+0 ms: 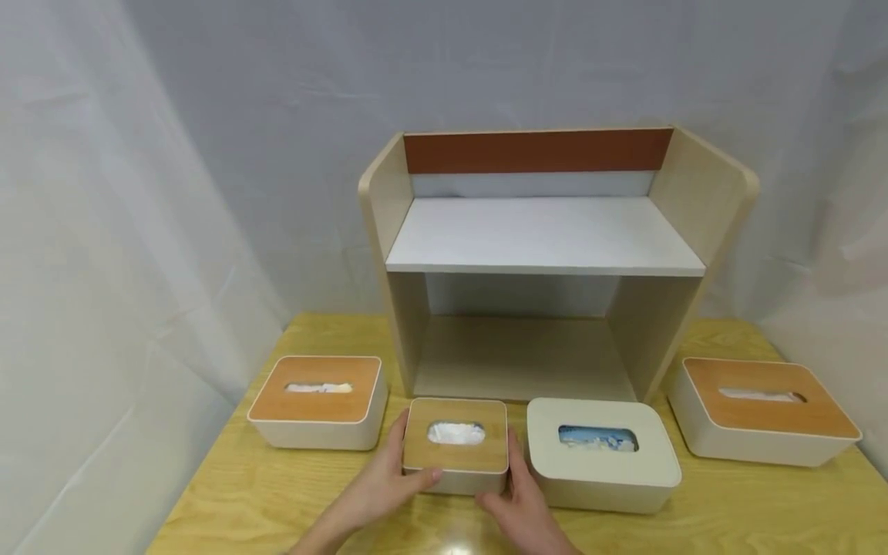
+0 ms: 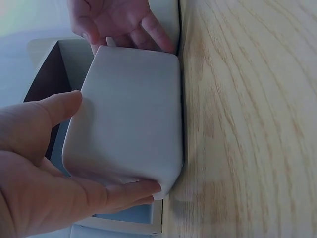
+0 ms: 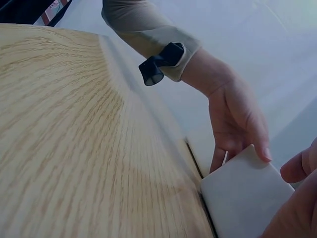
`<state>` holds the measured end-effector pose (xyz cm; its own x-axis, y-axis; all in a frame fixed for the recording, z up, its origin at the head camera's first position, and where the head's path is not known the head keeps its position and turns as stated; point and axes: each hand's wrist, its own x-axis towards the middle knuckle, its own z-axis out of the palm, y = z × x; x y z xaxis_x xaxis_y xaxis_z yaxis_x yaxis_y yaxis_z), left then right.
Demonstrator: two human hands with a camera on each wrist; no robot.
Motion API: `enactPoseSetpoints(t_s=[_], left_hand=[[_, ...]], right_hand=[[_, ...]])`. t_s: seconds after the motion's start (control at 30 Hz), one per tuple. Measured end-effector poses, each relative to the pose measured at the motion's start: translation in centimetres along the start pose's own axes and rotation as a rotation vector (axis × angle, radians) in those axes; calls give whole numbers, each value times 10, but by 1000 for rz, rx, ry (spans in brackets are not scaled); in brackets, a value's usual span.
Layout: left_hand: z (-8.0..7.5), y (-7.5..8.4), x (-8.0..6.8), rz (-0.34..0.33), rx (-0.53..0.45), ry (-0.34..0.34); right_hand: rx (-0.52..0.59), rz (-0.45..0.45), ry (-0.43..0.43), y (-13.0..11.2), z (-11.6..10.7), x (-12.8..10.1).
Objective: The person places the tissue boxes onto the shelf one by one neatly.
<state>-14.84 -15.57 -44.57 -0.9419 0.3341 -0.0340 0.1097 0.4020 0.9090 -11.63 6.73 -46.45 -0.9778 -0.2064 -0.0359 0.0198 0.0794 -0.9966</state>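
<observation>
Between both hands (image 1: 384, 479) (image 1: 522, 505), tissue box (image 1: 456, 458)

Pale sleeve (image 3: 146, 34), black wrist device (image 3: 154, 69)

The held box (image 1: 461, 483) looks matt plastic, the table (image 1: 277, 493) wood-grained.

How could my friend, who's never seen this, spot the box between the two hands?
Find the two-level shelf on the wooden table. Just in front of its left half, between a left hand and a right hand, sits the tissue box. It's the smallest of four, with a light tan top; the left neighbour has an orange-brown one, the right neighbour a cream one.
</observation>
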Motion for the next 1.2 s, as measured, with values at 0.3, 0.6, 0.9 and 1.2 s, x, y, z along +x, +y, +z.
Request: enactPoseSetpoints(t_s=[0.3, 0.6, 0.9, 1.2], left_hand=[[-1, 0, 9, 31, 38, 75], [0, -1, 27, 89, 55, 148], [-6, 0, 42, 110, 61, 156], [-9, -3, 49, 76, 63, 156]], right_hand=[[-94, -21, 100, -8, 6, 9], [-27, -9, 198, -9, 12, 28], [12, -42, 317, -9, 22, 47], [26, -10, 378, -9, 28, 58]])
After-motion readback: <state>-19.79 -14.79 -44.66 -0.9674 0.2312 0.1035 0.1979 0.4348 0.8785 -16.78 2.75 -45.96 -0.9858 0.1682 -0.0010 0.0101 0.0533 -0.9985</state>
